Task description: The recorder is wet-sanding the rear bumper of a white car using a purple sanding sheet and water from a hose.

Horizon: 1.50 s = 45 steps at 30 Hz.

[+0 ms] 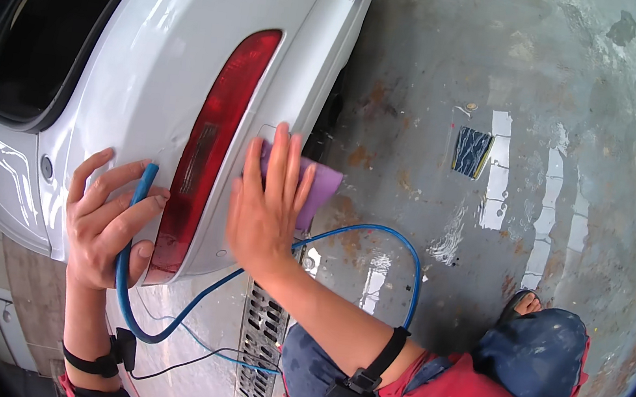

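Note:
My left hand (104, 228) curls around a blue hose (122, 286), and the hose's cut end points up beside the red tail light (219, 131). Its fingertips are near the white car body (187, 32). With fingers stretched out, my right hand (268, 220) presses a thin purple sheet (324, 190) against the bumper (295, 77), just right of the light. Most of the sheet lies under the palm and fingers; whether it is cloth or abrasive paper I cannot tell. From my left hand the hose loops down, passes behind my right wrist and curves over the floor.
A small dark blue, crinkled rectangular piece (471, 151) lies on the wet grey floor (569, 94). A slotted metal drain cover (260, 350) runs below the car's corner. A thin black cable (178, 368) crosses near it. My bent knee (532, 360) and sandalled foot (527, 302) are at the right.

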Tool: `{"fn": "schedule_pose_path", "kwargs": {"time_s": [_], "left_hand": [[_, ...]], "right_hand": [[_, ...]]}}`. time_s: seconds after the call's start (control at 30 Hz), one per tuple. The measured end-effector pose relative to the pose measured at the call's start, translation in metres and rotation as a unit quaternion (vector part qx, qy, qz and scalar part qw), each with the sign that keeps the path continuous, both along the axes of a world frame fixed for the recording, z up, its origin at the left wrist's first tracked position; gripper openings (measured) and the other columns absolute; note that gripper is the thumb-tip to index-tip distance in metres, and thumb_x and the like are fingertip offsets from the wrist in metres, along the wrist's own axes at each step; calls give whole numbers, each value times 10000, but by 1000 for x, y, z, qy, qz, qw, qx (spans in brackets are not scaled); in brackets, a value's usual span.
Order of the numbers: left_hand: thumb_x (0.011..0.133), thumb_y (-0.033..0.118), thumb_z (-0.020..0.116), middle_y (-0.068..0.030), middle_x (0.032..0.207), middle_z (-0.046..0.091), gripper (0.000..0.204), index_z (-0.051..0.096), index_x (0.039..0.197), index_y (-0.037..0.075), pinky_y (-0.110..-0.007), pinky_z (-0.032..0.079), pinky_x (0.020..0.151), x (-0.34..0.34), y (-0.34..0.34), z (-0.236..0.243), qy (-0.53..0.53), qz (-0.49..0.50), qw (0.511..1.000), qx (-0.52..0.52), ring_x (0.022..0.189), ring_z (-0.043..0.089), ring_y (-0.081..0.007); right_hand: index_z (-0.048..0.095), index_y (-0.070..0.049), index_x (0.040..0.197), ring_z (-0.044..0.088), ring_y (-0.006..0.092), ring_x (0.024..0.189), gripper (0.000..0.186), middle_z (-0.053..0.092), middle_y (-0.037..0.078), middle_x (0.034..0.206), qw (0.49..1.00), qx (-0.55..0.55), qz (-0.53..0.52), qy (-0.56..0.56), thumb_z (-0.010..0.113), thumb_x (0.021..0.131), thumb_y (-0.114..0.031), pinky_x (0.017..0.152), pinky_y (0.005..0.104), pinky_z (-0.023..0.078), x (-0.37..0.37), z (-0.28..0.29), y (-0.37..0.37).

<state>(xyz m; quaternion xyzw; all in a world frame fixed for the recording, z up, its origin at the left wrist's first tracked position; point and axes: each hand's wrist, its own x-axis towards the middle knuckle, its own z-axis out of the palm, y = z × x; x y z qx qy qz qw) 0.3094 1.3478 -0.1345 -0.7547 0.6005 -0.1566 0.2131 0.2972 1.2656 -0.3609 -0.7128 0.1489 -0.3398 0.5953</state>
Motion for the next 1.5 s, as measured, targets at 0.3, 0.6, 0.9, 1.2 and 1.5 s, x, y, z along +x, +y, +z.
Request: {"fn": "schedule_pose_path", "kwargs": {"time_s": [0.3, 0.6, 0.9, 1.2, 1.5], "left_hand": [[1060, 339, 488, -88, 954, 804, 303, 697, 1133, 132, -616, 426, 1130, -2, -5, 5, 17, 9, 1000, 14, 1111, 729, -347], [1071, 364, 449, -138, 908, 759, 404, 680, 1154, 43, -528, 471, 982, 7, -47, 24, 175, 52, 977, -105, 1002, 688, -346], [1017, 306, 503, -207, 1048, 682, 359, 708, 1120, 29, -509, 472, 996, 68, -109, 37, 44, 51, 994, -85, 1048, 622, -386], [1032, 397, 479, -215, 1198, 706, 406, 731, 1098, 86, -543, 461, 1059, 82, -91, 34, -9, 15, 997, -73, 1217, 627, -411], [1048, 433, 461, -211, 1200, 714, 440, 737, 1120, 98, -552, 478, 1039, 82, -84, 35, -24, 19, 995, -91, 1204, 641, -415]], "right_hand": [[472, -15, 1558, 255, 407, 1599, 601, 290, 178, 1728, 996, -15, 90, 12, 639, 991, -126, 1264, 637, 168, -33, -9, 10], [497, 16, 1431, 560, 400, 1303, 349, 554, 239, 1415, 925, 345, -140, -79, 438, 1130, -151, 1114, 446, 442, 17, -23, -70], [365, -17, 1628, 257, 481, 1581, 780, 259, 259, 1721, 996, 68, 43, -36, 679, 918, -84, 1238, 571, 282, 34, -3, -68], [342, -100, 1666, 144, 377, 1638, 850, 239, 48, 1769, 1000, -10, -7, -22, 717, 903, -126, 1269, 607, 191, 60, 9, -93], [418, -115, 1625, 203, 387, 1618, 648, 348, 49, 1723, 998, -29, -55, -30, 616, 1008, -147, 1282, 612, 201, 119, 23, -184]]}}
